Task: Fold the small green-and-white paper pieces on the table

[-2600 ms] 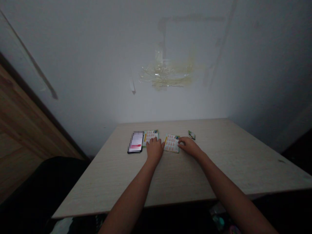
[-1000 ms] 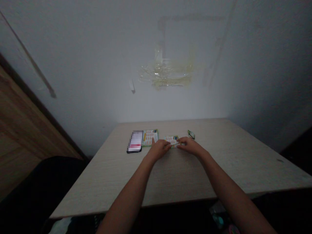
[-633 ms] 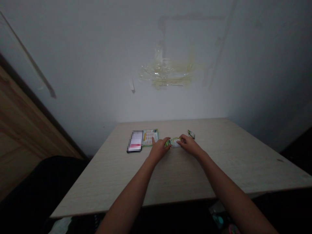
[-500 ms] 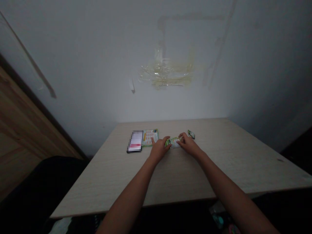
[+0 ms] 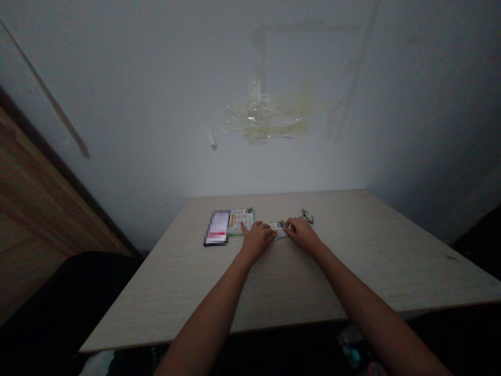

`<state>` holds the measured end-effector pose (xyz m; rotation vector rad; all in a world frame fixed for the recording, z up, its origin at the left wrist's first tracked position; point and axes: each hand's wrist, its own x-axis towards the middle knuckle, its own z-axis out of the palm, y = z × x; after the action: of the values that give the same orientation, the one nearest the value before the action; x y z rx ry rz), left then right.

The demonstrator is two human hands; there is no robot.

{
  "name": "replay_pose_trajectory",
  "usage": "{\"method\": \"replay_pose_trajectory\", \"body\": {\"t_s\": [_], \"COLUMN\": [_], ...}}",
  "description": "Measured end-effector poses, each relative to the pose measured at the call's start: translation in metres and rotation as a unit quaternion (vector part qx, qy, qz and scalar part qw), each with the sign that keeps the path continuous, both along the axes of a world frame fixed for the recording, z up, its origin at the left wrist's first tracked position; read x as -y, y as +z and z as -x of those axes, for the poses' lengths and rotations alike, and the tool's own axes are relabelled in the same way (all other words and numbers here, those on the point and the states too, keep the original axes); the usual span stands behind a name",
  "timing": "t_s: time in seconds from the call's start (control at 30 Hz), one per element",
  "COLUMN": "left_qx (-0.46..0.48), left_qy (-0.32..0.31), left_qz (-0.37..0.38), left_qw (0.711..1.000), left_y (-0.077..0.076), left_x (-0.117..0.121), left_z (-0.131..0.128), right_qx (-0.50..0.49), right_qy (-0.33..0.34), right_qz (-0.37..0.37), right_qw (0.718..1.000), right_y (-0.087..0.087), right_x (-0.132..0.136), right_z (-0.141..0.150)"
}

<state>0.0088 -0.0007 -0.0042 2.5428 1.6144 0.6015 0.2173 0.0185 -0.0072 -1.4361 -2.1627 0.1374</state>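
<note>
Spanning the gap between two bare hands, a printed sheet [image 5: 279,230] lies on the table [image 5: 293,282], nearer the far edge than the front one and about midway between the left and right edges. We see its exposed part running crosswise, roughly in line with the far edge; its ends are hidden, so we cannot fix its long axis. Neither hand is the nearer, since both touch it. The right hand [image 5: 303,233] brings thumb and forefinger together on the right end; the left hand [image 5: 256,239] rests bent fingers and thumb on the left end, though we cannot tell whether they pinch or merely press. The sheet looks thin and papery, pale with coloured print; whether it is folded we cannot tell.

Toward the table's left edge we note a flat rectangular leaflet [image 5: 239,216], green-bordered with rows of reddish print, and right beside it a dark-rimmed phone [image 5: 219,224] with a lit screen. Toward the far right corner lies a small crumpled wrapper [image 5: 307,215], green and white. Beyond the far edge we observe a matt grey wall [image 5: 156,104] bearing wrinkled, glossy, yellowed tape [image 5: 270,125].
</note>
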Motion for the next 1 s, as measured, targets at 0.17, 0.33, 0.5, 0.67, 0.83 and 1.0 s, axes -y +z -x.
{"method": "replay_pose_trajectory", "body": {"t_s": [0.17,0.33,0.5,0.67,0.83,1.0], "left_qx": [-0.023,-0.026,-0.028,-0.030,-0.016,0.004], "left_qy": [0.008,-0.009,-0.016,-0.010,-0.017,-0.033], "left_qz": [0.000,-0.006,0.012,0.018,0.020,0.020], "left_qw": [1.000,1.000,0.999,0.999,1.000,0.999], "left_y": [0.000,-0.002,-0.007,-0.011,-0.010,-0.008], "left_x": [0.001,-0.001,-0.006,-0.008,-0.008,-0.008], "left_z": [0.001,0.003,0.004,0.004,0.004,0.002], "right_qx": [-0.023,-0.019,-0.021,-0.017,0.015,0.059], "right_qy": [0.032,0.074,0.062,0.055,0.045,0.008], "right_qz": [-0.043,-0.016,0.016,0.017,0.014,0.010], "right_qw": [0.998,0.997,0.998,0.998,0.999,0.998], "right_y": [0.001,-0.002,-0.006,-0.005,-0.005,-0.004], "right_x": [0.001,0.001,-0.001,0.000,-0.001,-0.003], "right_z": [-0.001,-0.003,-0.003,-0.002,-0.003,-0.007]}}
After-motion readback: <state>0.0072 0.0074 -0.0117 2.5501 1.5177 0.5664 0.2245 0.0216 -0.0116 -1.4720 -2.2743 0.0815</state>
